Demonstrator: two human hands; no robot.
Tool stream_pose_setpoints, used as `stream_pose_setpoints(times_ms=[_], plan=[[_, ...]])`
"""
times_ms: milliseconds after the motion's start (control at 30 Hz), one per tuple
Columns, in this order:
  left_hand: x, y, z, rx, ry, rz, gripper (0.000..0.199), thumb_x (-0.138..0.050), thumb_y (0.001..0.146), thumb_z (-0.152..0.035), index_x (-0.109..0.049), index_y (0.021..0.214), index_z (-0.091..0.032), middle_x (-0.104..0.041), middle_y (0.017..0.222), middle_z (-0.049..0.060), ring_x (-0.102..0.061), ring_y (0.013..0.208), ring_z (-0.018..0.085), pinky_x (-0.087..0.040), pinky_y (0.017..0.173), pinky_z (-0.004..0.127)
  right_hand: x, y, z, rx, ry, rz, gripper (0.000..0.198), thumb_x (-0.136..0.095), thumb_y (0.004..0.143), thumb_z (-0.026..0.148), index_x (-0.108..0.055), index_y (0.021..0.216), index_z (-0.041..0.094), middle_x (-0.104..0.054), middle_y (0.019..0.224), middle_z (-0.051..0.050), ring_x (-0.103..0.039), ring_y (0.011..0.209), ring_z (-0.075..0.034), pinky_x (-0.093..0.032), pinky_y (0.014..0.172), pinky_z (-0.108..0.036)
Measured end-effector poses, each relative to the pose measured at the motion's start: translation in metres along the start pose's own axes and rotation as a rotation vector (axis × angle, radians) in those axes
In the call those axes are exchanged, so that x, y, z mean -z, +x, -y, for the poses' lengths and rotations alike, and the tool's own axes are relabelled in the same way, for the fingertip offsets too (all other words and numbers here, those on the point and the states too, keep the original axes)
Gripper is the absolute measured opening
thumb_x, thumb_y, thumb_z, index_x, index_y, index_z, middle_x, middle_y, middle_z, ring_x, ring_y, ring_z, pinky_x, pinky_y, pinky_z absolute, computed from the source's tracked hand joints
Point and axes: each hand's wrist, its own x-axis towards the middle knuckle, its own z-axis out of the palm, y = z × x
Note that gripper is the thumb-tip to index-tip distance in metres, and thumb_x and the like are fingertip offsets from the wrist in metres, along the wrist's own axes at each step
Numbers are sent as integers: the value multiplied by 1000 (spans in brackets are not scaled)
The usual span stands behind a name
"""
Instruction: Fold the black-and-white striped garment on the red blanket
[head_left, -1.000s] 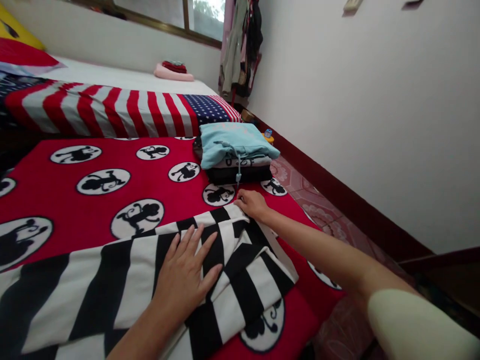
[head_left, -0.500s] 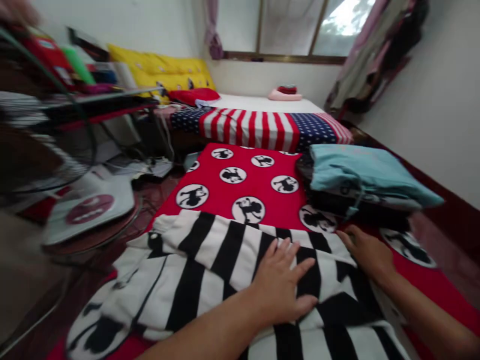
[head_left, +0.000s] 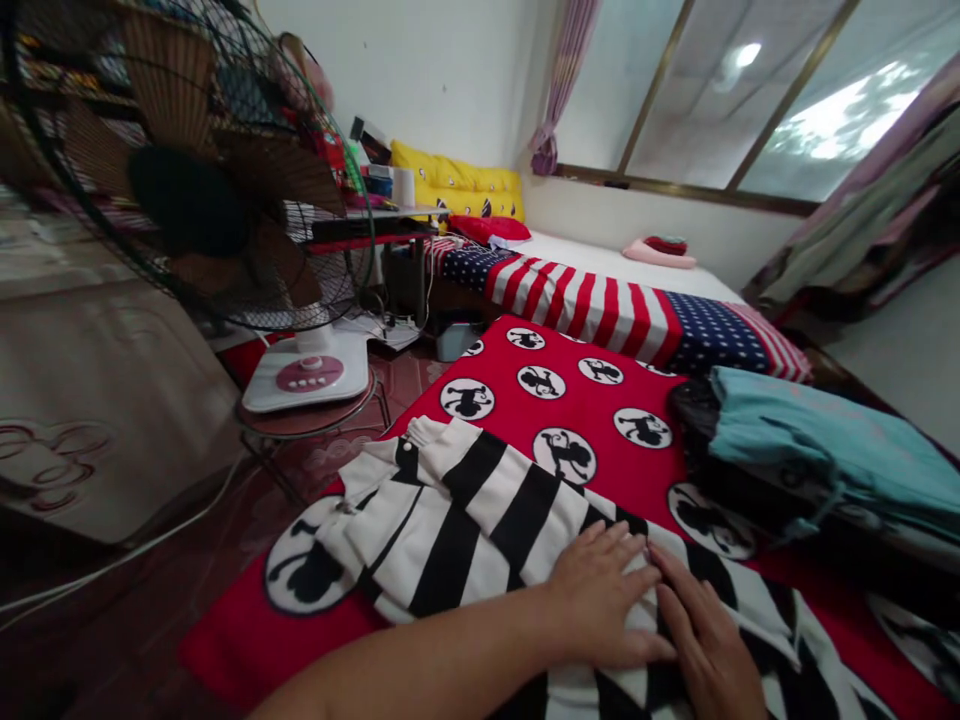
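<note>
Black-and-white striped garment (head_left: 517, 525) lying on red blanket (head_left: 510, 422). Left hand (head_left: 600, 595) flat on it, fingers apart; right hand (head_left: 701, 630) just beside, fingers straight, close together. Fan (head_left: 187, 205) stands nearby.

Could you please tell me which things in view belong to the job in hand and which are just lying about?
In the job:
striped garment, beneath the left hand and the right hand
red blanket under it
perhaps the folded clothes alongside

Lying about, it seems:
fan on the stool
yellow pillow
flag-patterned cloth
</note>
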Motion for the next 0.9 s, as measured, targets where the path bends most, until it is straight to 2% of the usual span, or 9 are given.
stream_pose_setpoints(times_ms=[100,200,400,467,567,633,767,900], plan=[[22,-14,25,61,53,-16,67,-51,85,-61,-44,141,-25,-32,155,12,-26,144,28,-23,116,49,4,3,-2,8,0,-8,44,-41,94,48,-56,129,26,-57,137,-7,-51,128,-29,-31,111,-58],[52,-38,52,142,196,-57,64,-58,85,-53,-44,141,-27,-36,153,10,-29,143,27,-25,115,50,8,4,6,18,-21,-43,44,-41,94,48,-57,127,25,-59,134,-8,-53,125,-29,-35,108,-59],[115,-91,85,230,395,-126,50,-63,85,-40,-55,133,-26,-42,150,9,-36,139,25,-29,114,46,14,-1,22,181,-65,-112,40,-48,93,46,-54,127,27,-58,133,-7,-54,121,-30,-42,103,-55],[129,-101,94,284,439,-204,40,-64,85,-34,-62,124,-26,-47,146,9,-41,136,26,-31,112,47,13,-1,24,211,-103,-133,42,-47,93,47,-53,129,26,-56,135,-9,-53,122,-30,-40,103,-56],[142,-106,105,394,474,-367,29,-64,83,-27,-69,111,-25,-59,129,9,-52,120,26,-40,104,45,9,2,25,173,-184,-150,51,-42,93,52,-49,133,21,-53,137,-13,-50,124,-33,-37,104,-59],[144,-104,108,434,468,-428,27,-66,81,-24,-70,108,-24,-64,113,8,-57,107,23,-44,97,41,5,5,23,105,-208,-150,57,-38,93,55,-49,132,16,-57,132,-16,-52,121,-34,-39,101,-58],[144,-98,101,429,474,-435,20,-64,81,-18,-73,97,-25,-67,97,4,-58,97,22,-42,94,40,8,14,19,0,-155,-121,55,-40,90,61,-60,118,18,-64,114,-13,-59,107,-32,-46,93,-52],[150,-102,92,436,479,-422,21,-57,83,-15,-75,88,-25,-68,89,4,-60,91,21,-41,87,37,24,25,23,13,-88,-119,46,-44,88,60,-68,98,23,-66,99,-9,-62,92,-29,-50,83,-47]])
